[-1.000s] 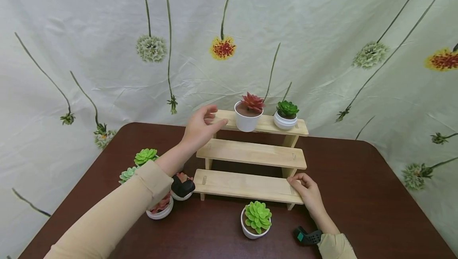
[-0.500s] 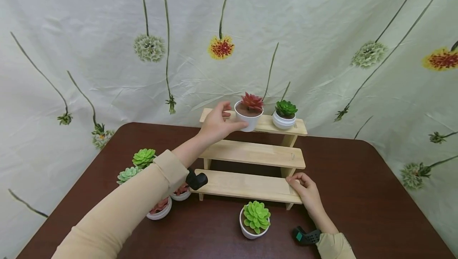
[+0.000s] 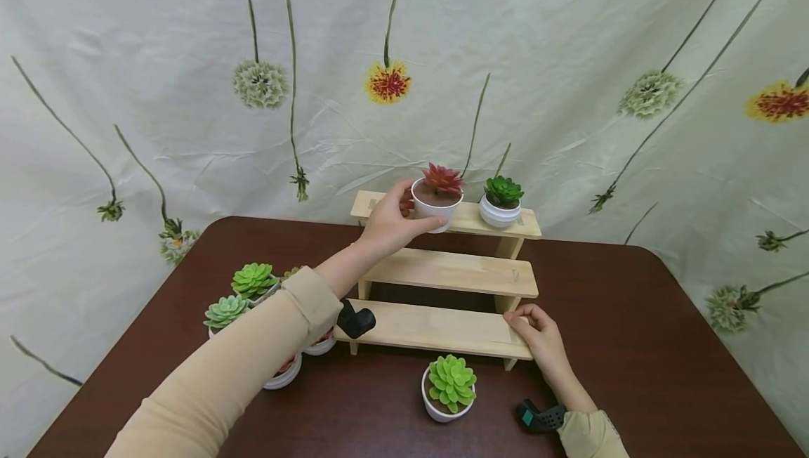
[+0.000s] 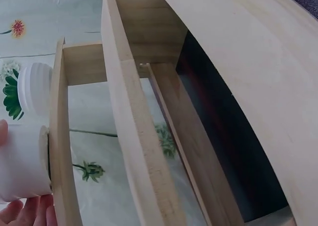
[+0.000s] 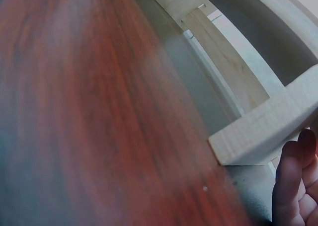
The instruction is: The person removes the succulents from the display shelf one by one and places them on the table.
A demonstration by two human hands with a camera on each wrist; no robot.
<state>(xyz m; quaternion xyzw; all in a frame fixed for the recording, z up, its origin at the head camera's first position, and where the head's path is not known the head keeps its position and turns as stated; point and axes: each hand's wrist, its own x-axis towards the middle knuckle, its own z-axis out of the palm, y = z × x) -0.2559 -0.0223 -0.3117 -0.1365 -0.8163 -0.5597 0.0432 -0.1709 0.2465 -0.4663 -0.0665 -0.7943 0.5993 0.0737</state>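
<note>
My left hand [image 3: 391, 223] grips a white pot holding a red succulent [image 3: 437, 198], thumb on its near side and fingers round its left. This pot [image 4: 24, 162] is at the top step of a three-tier wooden plant stand [image 3: 451, 272]. To its right on that step sits a white ribbed pot with a dark green succulent [image 3: 501, 202]. My right hand [image 3: 542, 340] holds the right end of the bottom step; the right wrist view shows its curled fingers [image 5: 290, 181] beside the wood.
A light green succulent in a white pot [image 3: 449, 388] stands before the stand. Several more potted succulents [image 3: 253, 281] cluster left, partly hidden by my left sleeve [image 3: 253, 352]. A flower-printed cloth [image 3: 556, 57] hangs behind the dark red-brown table [image 3: 632, 345].
My left hand has moved right along the top step and closed round the red succulent's pot. The right hand stays at the bottom step. The view shifts slightly.
</note>
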